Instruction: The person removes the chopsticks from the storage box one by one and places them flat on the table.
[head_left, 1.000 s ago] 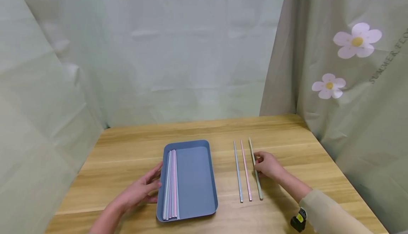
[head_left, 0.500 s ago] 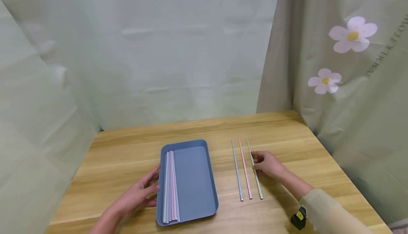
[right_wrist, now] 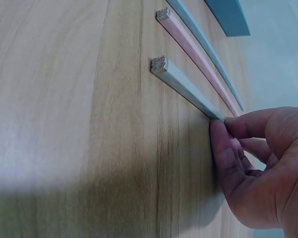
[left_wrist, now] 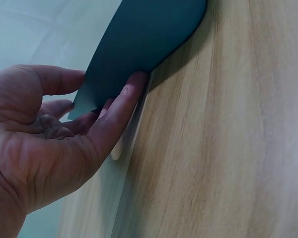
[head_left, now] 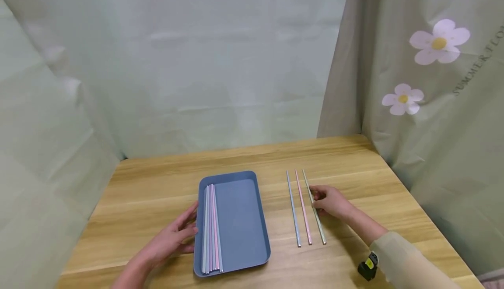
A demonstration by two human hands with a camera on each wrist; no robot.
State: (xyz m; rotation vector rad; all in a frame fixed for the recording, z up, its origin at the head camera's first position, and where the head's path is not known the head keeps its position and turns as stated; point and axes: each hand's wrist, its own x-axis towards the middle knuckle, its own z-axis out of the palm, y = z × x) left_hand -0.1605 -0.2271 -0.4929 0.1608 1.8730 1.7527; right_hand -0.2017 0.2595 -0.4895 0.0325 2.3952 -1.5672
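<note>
My right hand (head_left: 330, 201) pinches a pale green chopstick (head_left: 320, 229) between thumb and fingers, low over the wooden table. In the right wrist view, the square silvery end of this green chopstick (right_wrist: 181, 83) points away from the hand. To its left lie a pink chopstick (head_left: 305, 219) and a blue chopstick (head_left: 294, 214), roughly side by side. My left hand (head_left: 169, 241) rests against the left wall of a blue-grey tray (head_left: 241, 219). In the left wrist view its fingertips touch the tray's outer wall (left_wrist: 134, 44). Inside, several pastel chopsticks (head_left: 213, 232) lie bunched along the left side.
The wooden table (head_left: 157, 184) ends at a pale cloth backdrop (head_left: 236, 61). On the right hangs a curtain (head_left: 433, 140) with printed flowers. A small black device (head_left: 368, 268) is at the right sleeve (head_left: 397, 254).
The far end of the green chopstick has swung slightly left, nearer the pink one, still in the right hand's pinch. My left hand stays at the tray. The head view has shifted a little.
</note>
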